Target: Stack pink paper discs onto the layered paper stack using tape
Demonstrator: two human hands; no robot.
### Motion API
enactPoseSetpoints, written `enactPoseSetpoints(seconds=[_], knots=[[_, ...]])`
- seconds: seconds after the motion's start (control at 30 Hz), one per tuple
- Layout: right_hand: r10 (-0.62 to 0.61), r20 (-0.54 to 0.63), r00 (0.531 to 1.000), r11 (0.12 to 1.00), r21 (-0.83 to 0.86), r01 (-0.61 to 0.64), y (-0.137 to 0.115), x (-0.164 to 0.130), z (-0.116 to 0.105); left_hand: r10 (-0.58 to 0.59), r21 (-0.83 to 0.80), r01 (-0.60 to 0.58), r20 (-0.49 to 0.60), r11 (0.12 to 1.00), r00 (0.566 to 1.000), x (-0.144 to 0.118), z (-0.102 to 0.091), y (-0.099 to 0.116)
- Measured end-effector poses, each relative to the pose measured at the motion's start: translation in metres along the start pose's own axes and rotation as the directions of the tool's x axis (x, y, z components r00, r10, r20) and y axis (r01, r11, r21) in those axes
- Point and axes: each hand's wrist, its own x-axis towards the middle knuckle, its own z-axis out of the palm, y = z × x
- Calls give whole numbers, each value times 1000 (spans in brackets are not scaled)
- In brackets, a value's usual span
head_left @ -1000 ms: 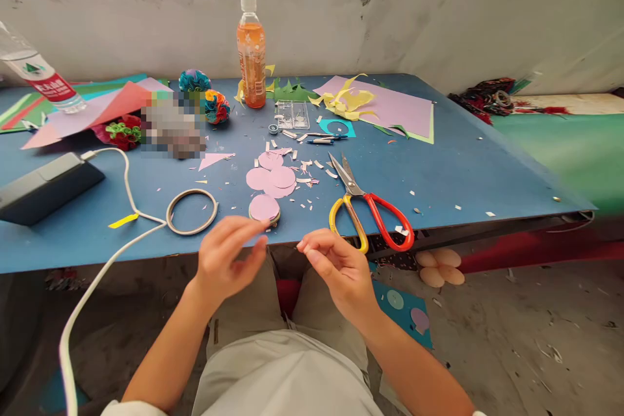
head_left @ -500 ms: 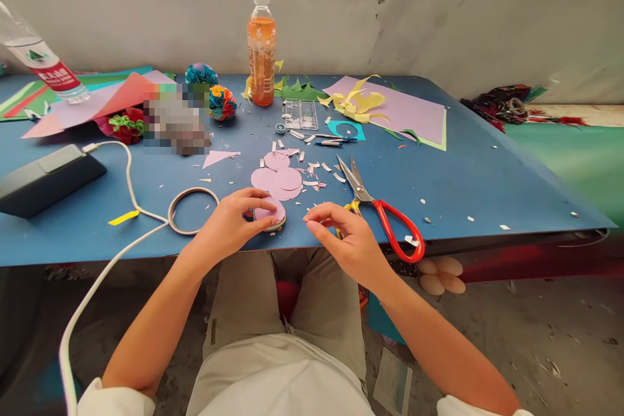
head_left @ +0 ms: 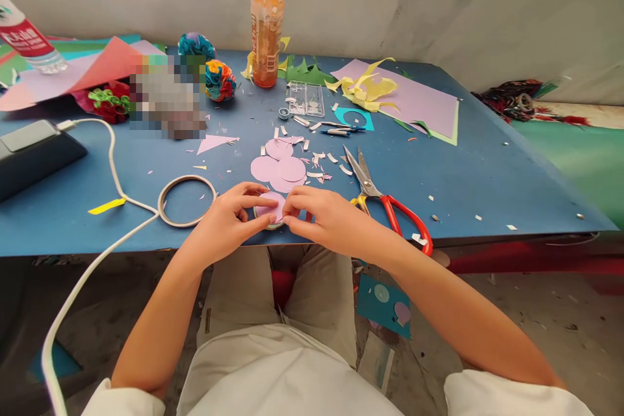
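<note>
At the near edge of the blue table (head_left: 487,169), the left hand (head_left: 229,224) and right hand (head_left: 324,218) both pinch a small tape roll topped with a pink paper disc (head_left: 270,208). Red-and-yellow-handled scissors (head_left: 385,198) lie just right; a thin tape ring (head_left: 188,200) lies left.

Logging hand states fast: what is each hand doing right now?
Left hand: fingers curled on the pink disc atop the tape roll.
Right hand: fingertips pinching the same disc's edge.
</note>
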Motion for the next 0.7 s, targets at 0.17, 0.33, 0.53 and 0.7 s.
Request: enactPoseSetpoints(seconds=[0.17, 0.33, 0.53, 0.7], knots=[[28, -16, 999, 999, 26, -28, 3, 5, 6, 17, 2, -17, -11, 1000, 1000, -1, 1, 1], [35, -72, 997, 999, 3, -35, 1, 4, 11, 38, 17, -38, -25, 999, 999, -1, 2, 0], [50, -156, 987, 997, -55, -59, -4, 2, 20, 55, 23, -54, -36, 998, 998, -1, 3, -3], [64, -249, 966, 982, -157, -106, -11, -2, 31, 59, 22, -58, -41, 998, 997, -1, 3, -2]])
